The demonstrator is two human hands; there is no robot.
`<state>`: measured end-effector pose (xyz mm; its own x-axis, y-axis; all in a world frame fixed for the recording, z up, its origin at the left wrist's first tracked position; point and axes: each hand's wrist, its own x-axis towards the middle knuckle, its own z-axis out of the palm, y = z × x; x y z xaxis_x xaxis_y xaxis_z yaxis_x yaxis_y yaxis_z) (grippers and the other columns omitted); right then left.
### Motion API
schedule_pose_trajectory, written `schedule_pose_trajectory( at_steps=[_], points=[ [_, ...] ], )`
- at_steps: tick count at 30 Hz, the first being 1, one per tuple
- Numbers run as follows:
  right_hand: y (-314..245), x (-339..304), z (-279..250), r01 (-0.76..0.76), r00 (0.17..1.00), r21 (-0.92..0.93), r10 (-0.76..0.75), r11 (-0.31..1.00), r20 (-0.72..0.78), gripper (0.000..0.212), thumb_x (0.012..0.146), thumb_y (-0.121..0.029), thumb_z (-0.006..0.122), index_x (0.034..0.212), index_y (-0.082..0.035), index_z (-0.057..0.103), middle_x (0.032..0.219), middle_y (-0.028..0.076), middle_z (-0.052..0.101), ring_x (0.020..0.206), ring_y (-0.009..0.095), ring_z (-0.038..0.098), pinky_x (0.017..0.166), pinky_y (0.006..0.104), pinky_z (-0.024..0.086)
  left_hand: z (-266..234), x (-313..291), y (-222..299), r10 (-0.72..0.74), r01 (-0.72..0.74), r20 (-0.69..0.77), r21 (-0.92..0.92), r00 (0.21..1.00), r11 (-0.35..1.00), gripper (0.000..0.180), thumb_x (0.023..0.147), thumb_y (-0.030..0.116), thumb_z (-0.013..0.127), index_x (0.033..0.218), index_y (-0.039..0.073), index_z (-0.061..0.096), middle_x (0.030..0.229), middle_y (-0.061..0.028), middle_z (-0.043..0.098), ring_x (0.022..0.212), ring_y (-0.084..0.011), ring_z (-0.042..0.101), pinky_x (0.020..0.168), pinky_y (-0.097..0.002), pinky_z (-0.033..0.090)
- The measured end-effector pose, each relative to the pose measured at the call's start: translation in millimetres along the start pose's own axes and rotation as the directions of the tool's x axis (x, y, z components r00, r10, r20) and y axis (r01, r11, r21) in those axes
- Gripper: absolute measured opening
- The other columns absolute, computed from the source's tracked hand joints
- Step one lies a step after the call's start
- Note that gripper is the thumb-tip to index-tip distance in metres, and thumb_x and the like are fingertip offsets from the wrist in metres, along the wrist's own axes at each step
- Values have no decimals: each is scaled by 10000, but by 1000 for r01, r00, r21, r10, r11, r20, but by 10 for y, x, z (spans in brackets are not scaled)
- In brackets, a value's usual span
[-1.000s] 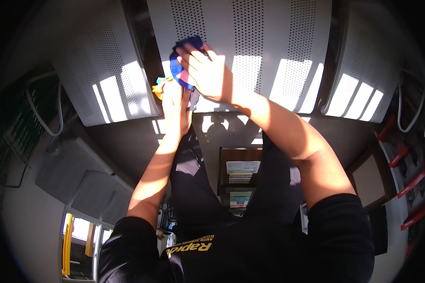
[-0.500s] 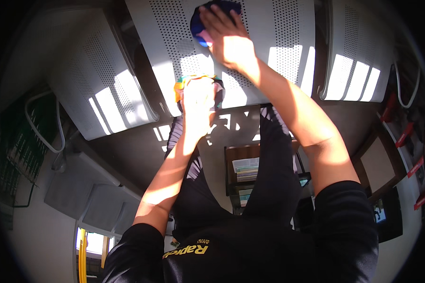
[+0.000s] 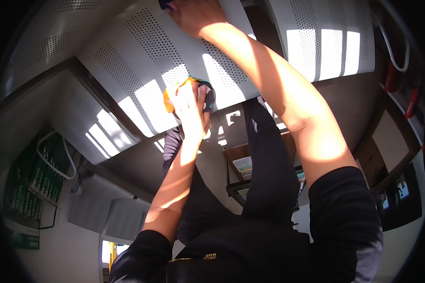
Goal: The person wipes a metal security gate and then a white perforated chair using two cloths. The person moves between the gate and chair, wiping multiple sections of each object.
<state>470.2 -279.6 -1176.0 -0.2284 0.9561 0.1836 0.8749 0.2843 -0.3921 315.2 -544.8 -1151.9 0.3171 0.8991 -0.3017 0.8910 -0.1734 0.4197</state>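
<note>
A light grey bench seat with bands of small holes (image 3: 127,89) spans the upper middle, striped by sunlight. On its near edge my left hand (image 3: 191,106) presses a bunched orange, green and dark cloth (image 3: 170,101), fingers over it. Farther up, at the top edge of the picture, my right hand (image 3: 198,18) is curled around a dark blue cloth (image 3: 165,4). Only a small piece of that cloth shows, and some of those fingertips are cut off or hidden.
Similar perforated seats stand on the right (image 3: 323,52) and left (image 3: 97,122). White looped armrests (image 3: 56,153) bend out at the sides. Below the bench are my legs in dark trousers (image 3: 269,155), with a shelf of papers (image 3: 244,166) between them. Green boxes (image 3: 33,184) line the left.
The view has turned, so the bench appears slanted. My right hand has gone farther up and left with the blue cloth, partly leaving the picture. My left hand stays near the bench's front edge.
</note>
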Motion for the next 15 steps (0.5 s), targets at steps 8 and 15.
schedule_pose_trajectory(
  at_steps=[8, 15],
  points=[
    [575, -1978, -721, 285, 836, 350, -410, 892, 364, 562, 787, -250, 763, 1337, -159, 685, 1458, -49, 599, 1348, 163, 545, 1097, 402, 411, -373, 2539, -69, -139, 112, -442, -87, 886, 990, 576, 999, 256, 537, 1542, 88, 442, 1649, -154, 369, 1541, -397, 244, 1233, -579, 123],
    [1028, 440, -367, 270, 936, 260, -316, 927, 154, 475, 995, -168, 508, 1443, -12, 545, 1502, 156, 522, 1468, 316, 386, 1213, 539, 265, 537, 172, 531, -255, 158, -109, -541, 961, 826, 597, 964, 206, 607, 1537, 87, 487, 1672, -152, 342, 1569, -411, 202, 1247, -540, 165]
  ],
)
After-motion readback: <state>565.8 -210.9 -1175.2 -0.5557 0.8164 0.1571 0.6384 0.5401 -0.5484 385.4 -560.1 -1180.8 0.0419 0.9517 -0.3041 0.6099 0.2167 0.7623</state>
